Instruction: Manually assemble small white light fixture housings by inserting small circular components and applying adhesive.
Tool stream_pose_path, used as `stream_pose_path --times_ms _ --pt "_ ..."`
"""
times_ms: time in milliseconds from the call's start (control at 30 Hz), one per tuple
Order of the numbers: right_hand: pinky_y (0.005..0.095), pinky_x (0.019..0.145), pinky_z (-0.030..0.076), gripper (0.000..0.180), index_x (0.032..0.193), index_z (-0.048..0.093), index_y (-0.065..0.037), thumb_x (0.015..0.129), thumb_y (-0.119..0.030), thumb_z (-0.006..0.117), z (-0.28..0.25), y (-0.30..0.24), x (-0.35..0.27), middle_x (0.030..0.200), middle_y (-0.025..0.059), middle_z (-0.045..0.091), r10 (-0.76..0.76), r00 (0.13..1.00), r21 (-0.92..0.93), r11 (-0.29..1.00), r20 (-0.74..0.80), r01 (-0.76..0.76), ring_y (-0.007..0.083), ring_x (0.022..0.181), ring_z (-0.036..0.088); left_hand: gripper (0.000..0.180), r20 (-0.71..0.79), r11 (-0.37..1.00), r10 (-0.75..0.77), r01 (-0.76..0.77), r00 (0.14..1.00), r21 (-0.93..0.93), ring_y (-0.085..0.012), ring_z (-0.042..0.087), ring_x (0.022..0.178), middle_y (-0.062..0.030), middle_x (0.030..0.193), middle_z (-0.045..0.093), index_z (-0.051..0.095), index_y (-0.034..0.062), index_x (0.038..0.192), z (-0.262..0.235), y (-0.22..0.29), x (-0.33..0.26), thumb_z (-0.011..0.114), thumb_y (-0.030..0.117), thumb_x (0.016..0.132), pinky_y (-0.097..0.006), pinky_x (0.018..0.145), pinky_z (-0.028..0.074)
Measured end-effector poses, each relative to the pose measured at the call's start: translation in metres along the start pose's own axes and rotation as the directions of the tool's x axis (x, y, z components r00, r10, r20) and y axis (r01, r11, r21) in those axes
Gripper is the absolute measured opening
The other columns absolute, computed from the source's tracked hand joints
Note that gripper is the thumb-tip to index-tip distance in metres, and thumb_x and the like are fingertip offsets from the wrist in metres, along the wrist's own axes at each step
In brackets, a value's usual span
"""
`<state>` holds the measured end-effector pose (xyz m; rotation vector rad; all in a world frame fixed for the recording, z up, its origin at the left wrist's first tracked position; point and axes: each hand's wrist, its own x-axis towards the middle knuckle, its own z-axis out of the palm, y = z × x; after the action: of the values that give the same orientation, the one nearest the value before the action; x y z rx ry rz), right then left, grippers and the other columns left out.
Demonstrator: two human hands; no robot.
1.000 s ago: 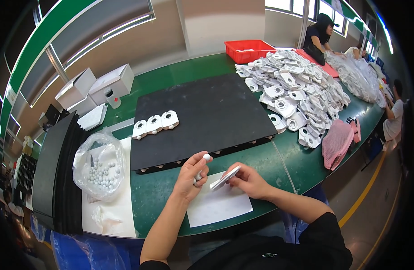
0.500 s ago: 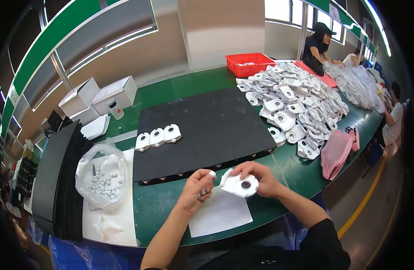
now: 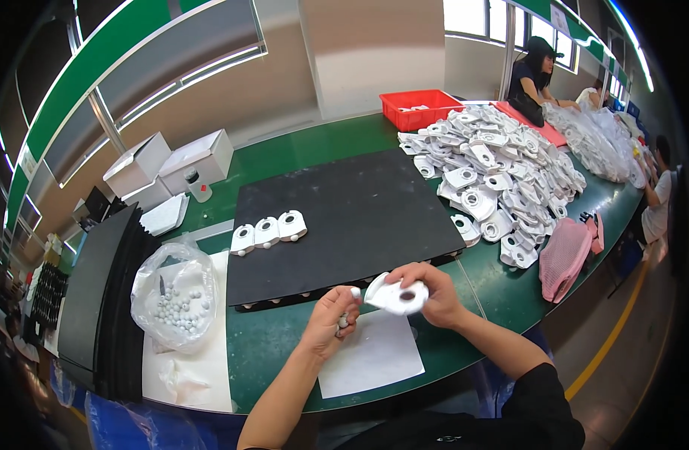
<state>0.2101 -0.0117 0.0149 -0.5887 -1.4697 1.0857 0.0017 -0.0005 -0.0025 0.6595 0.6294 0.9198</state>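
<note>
My left hand [image 3: 329,322] pinches a small white ball [image 3: 356,292] between thumb and forefinger. More small balls [image 3: 342,322] show in its curled fingers. A white plastic part [image 3: 388,298] with a round dark hole is gripped by my right hand [image 3: 438,295]. Its left end is close beside the pinched ball; whether they touch I cannot tell. Both hands are over the near edge of a black board [image 3: 344,210], above a white sheet of paper [image 3: 371,360]. Three similar white parts [image 3: 266,231] lie in a row on the board, with small balls at their near edges.
A clear bag [image 3: 172,300] of white balls sits at left, beside stacked black boards [image 3: 97,292]. White boxes [image 3: 168,165] and a small bottle [image 3: 198,186] stand behind. At right are heaped white parts [image 3: 494,180], a red bin [image 3: 419,109] and a pink mesh bag [image 3: 563,259]. Co-workers sit beyond.
The white part in my right hand has tilted and risen slightly. My left hand still pinches the ball. The whole view has shifted a little.
</note>
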Motion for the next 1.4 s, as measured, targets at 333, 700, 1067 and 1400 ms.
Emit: stream_pose_path --times_ms 333,700,1067,1400 --pt "0.0334 0.087 0.044 0.011 0.099 0.045 -0.009 0.09 -0.004 0.045 -0.002 0.028 -0.009 0.106 0.0115 0.055 0.35 0.934 0.455 0.821 0.076 -0.344 0.0198 0.098 0.054 0.019 -0.028 0.996 -0.012 0.014 1.0 0.091 -0.0022 0.04 0.055 -0.0006 0.08 0.058 0.056 0.0047 0.098 0.007 0.001 0.0 0.061 0.015 0.083 -0.015 0.039 0.026" --pt "0.0338 0.087 0.044 0.01 0.098 0.044 -0.01 0.09 -0.004 0.045 -0.003 0.029 -0.009 0.106 0.0113 0.054 0.339 0.935 0.447 0.824 0.104 -0.348 0.0197 0.098 0.053 0.017 -0.041 0.984 -0.038 0.044 0.998 0.174 -0.0019 0.041 0.054 -0.0012 0.08 0.059 0.058 0.005 0.094 0.007 0.001 0.0 0.06 0.018 0.083 -0.015 0.041 0.026" --pt "0.0296 0.067 0.048 0.013 0.098 0.043 -0.006 0.088 -0.003 0.05 -0.001 0.015 -0.002 0.091 0.0108 0.057 0.284 0.939 0.232 0.917 0.192 -0.324 0.016 0.076 0.056 0.018 0.066 0.902 -0.108 0.07 0.992 0.426 -0.0041 0.042 0.053 0.0029 0.062 0.049 0.051 0.0109 0.07 0.004 -0.002 -0.001 0.065 0.019 0.077 -0.02 0.046 0.032" --pt "0.0214 0.061 0.044 0.035 0.111 0.048 0.001 0.082 -0.013 0.06 0.016 0.022 0.115 0.077 0.003 0.061 0.425 0.901 -0.053 0.905 0.087 -0.422 0.007 0.066 0.053 0.041 0.001 0.992 -0.002 0.003 1.0 -0.129 -0.0084 0.036 0.053 -0.0003 0.058 0.038 0.045 0.0075 0.075 -0.002 0.004 0.001 0.046 0.047 0.087 -0.019 0.037 0.024"
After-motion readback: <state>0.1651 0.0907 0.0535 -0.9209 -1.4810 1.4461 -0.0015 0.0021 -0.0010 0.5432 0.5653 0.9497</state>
